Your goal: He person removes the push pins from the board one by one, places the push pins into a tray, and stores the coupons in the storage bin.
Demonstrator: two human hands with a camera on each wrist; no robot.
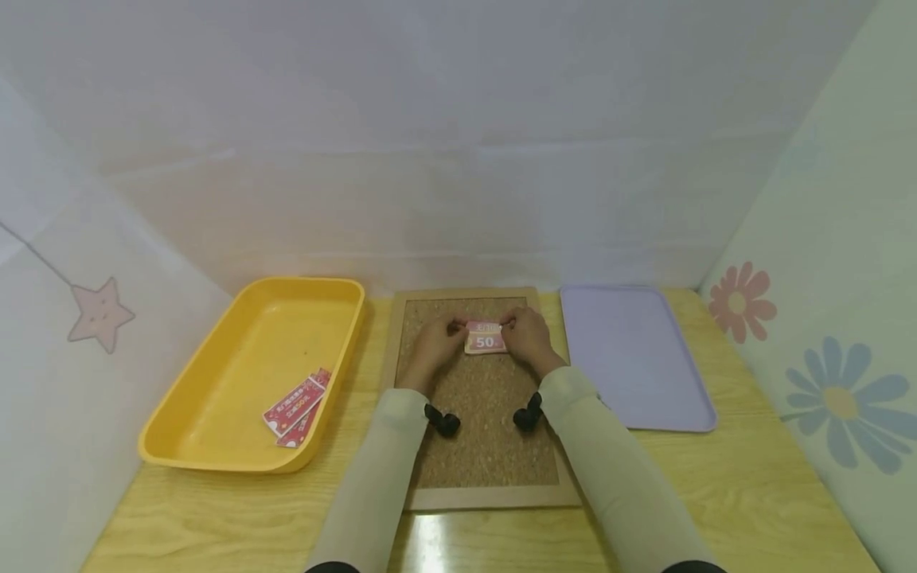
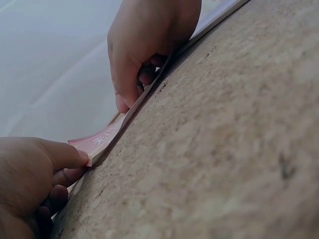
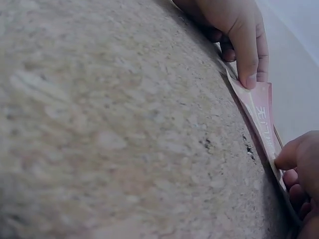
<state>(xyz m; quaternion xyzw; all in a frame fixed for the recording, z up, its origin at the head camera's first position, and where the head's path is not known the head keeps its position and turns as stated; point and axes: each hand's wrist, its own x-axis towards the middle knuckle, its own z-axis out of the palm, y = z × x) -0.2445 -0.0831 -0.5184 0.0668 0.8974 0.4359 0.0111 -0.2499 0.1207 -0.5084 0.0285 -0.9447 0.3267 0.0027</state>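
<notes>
A red-and-pink paper coupon (image 1: 485,338) printed with a large 50 lies low over the upper part of a wood-framed cork board (image 1: 487,430). My left hand (image 1: 434,344) pinches its left end, thumb on top and fingers beneath. At the other end, my right hand (image 1: 528,337) pinches the coupon between thumb and fingers. Both wrist views show the paper bowed slightly between the thumbs, its ends lifted; the left thumb (image 2: 75,155) and the right thumb (image 3: 288,157) press its upper face. Fingertips cover both ends of the print.
On the left stands a yellow tray (image 1: 208,358), with a few red coupons (image 1: 295,404) overlapping against its right wall. A flat lilac tray (image 1: 634,350) lies right of the board. White sheeting (image 1: 458,199) hangs behind the wooden table (image 1: 286,517), with a flower-printed panel (image 1: 838,402) at right.
</notes>
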